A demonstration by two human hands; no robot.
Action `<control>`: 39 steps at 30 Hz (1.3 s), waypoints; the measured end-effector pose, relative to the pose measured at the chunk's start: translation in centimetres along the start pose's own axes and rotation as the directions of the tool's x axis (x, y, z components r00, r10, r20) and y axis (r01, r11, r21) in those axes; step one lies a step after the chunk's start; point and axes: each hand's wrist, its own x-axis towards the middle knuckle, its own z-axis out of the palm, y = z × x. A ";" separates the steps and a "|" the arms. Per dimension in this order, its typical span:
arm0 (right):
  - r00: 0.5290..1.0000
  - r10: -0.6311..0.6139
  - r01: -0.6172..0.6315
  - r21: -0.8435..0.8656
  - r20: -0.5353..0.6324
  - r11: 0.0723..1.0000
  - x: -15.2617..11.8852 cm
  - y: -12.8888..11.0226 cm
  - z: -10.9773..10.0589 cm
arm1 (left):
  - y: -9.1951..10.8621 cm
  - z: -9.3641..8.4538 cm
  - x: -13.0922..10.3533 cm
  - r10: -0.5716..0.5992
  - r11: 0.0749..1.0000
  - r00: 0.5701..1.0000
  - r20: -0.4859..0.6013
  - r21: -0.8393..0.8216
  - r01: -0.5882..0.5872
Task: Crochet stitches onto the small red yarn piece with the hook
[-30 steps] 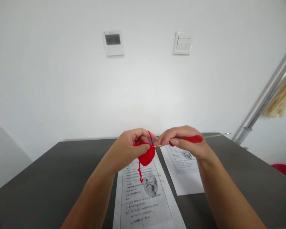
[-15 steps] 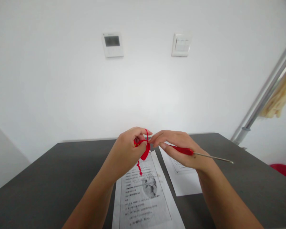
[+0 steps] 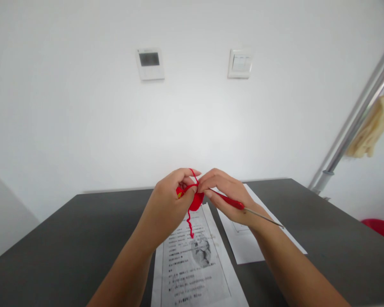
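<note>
My left hand [image 3: 174,198] pinches a small red crochet piece [image 3: 196,202], with red yarn [image 3: 193,175] running over its index finger. A short curly yarn tail [image 3: 190,226] hangs below the piece. My right hand [image 3: 224,192] is closed around a crochet hook [image 3: 232,201] with a red handle; its metal shaft points back toward my wrist. The hook's front end is hidden at the right fingertips, which meet the crochet piece. A bit of yellow [image 3: 179,194] shows beside the left fingers.
A printed sheet [image 3: 192,273] with a dark oval picture lies under my hands on the dark table [image 3: 83,238]. A second sheet [image 3: 246,247] lies to its right. A thermostat [image 3: 150,64] and a switch [image 3: 240,64] are on the wall. A metal pole [image 3: 355,123] stands at right.
My right hand has moved in against the crochet piece, and its fingers have closed near the left fingertips. The hook's shaft now tilts further down along the wrist.
</note>
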 end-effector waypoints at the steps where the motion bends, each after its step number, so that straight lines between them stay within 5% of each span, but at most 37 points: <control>1: 0.999 -0.007 0.007 -0.004 -0.051 1.000 0.0 0.2 0.3 | 0.1 -0.2 0.0 -0.011 1.000 1.000 -0.024 -0.015 0.011; 6: 0.986 0.019 -0.022 -0.020 -0.165 1.000 -0.3 0.5 1.0 | 0.0 -0.7 0.2 -0.048 0.993 0.994 -0.100 -0.113 0.037; 10: 0.983 -0.037 0.028 -0.048 -0.182 0.998 -0.6 0.4 0.7 | -0.7 -0.4 0.5 -0.090 0.938 0.995 -0.042 -0.341 0.071; 18: 0.900 -0.346 0.238 -0.366 -0.264 0.900 -1.3 2.6 1.5 | -2.0 2.3 1.7 -0.236 0.535 0.960 0.151 -0.805 0.258; 20: 0.898 -0.319 0.179 -0.412 -0.302 0.893 -1.2 2.9 2.1 | -2.2 2.8 1.8 -0.236 0.564 0.968 0.083 -0.800 0.206; 26: 0.942 -0.188 0.055 -0.428 -0.277 0.902 -0.4 1.2 2.3 | -3.5 2.1 2.2 -0.049 0.882 0.991 -0.127 -0.470 -0.016; 29: 0.958 0.044 -0.105 -0.204 -0.285 0.973 -0.2 0.1 1.5 | -4.4 1.1 2.6 0.098 0.961 0.982 -0.159 -0.242 -0.135; 33: 0.876 0.442 -0.434 0.082 -0.195 0.897 -0.2 -0.6 0.4 | -5.4 0.4 3.3 0.171 0.976 0.975 -0.141 -0.113 -0.188; 39: 0.934 0.354 -0.358 -0.092 -0.055 0.929 -0.3 -2.0 -0.8 | -7.0 0.7 4.3 0.187 0.968 0.982 -0.016 -0.168 -0.187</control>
